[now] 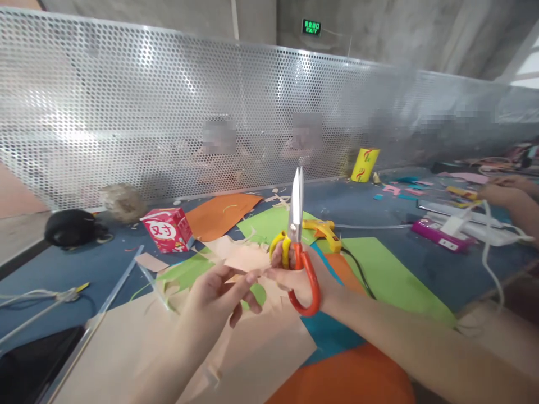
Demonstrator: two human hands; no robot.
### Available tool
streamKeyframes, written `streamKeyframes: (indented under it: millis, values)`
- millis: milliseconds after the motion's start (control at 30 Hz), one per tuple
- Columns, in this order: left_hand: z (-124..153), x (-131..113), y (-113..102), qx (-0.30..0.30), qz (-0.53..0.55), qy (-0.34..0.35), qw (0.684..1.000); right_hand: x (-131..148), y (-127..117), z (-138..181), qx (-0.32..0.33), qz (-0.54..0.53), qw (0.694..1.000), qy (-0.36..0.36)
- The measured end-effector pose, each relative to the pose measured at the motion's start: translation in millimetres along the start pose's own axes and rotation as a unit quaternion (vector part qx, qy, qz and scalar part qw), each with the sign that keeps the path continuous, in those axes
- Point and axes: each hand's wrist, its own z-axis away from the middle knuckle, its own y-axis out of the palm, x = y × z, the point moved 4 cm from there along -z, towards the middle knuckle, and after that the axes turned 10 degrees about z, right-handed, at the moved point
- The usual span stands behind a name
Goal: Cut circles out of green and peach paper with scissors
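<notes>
My left hand (213, 297) pinches the edge of a small pale peach paper piece (248, 258) between thumb and fingers. My right hand (290, 278) has scissors (297, 210) hooked on its fingers, blades upright and almost together, with one red and one yellow handle loop. Its thumb and fingertips meet the left fingertips at the same paper. Beneath both hands lies a large peach sheet (269, 348), partly covered by my forearms. A rounded bit of green paper (257, 294) shows just behind my left fingers.
Behind the hands lie a yellow glue gun (324, 233), green sheets (379, 275), an orange sheet (223, 213) and a pink box (168, 229). A purple-ended power strip (442, 235) is at right, near another person's hand (509, 193). A perforated metal screen (147, 112) bounds the table.
</notes>
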Motion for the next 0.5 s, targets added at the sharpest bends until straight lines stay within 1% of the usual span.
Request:
streamKeyframes:
  millis: [100,200,333,433,500]
  values:
    - [-1.4,6.2,-0.3,0.015,-0.018,0.003,1.0,3.3,1.8,5.3,0.024,0.008,0.999,0.021]
    - [-1.5,7.6,-2.5,0.012,-0.036,0.04,0.998,7.6,4.2,11.2,0.056,0.025,0.998,0.033]
    - [2.0,3.6,-4.9,0.012,-0.044,0.074,0.996,13.5,4.0,16.8,0.095,0.013,0.995,-0.011]
    - [5.5,-3.7,-6.8,-0.01,-0.016,0.086,0.996,15.2,1.2,19.4,0.117,0.028,0.992,-0.038]
    - [7.5,-9.9,-8.3,-0.039,0.019,0.096,0.994,13.5,-0.6,20.8,0.131,0.039,0.99,-0.02]
